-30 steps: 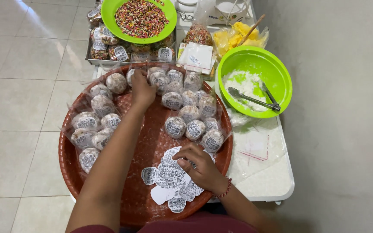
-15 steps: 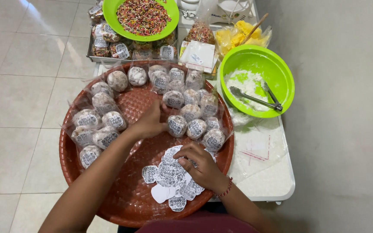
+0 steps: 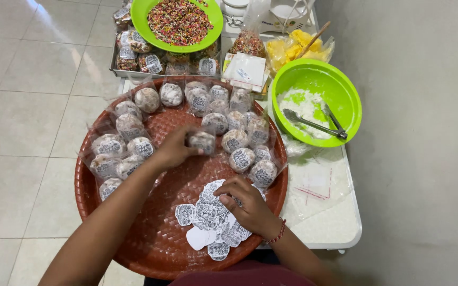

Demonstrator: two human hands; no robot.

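— So which stage is this, would you say?

— Labelling, I'd judge. The left hand (image 3: 173, 150) has its fingers closed round one wrapped ball (image 3: 202, 141), lifted just above the middle of the woven red tray (image 3: 149, 249). The right hand (image 3: 247, 204) rests on the pile of round stickers (image 3: 208, 214) at the tray's near edge, fingers curled, pinching at one.

— And next?

— Probably peeling a sticker free and bringing it to the packet.

— The bowls?

— One green bowl (image 3: 345, 90) on the desk (image 3: 319, 222) holds white shreds and tongs (image 3: 314, 124); the sprinkle bowl (image 3: 178, 21) sits behind.
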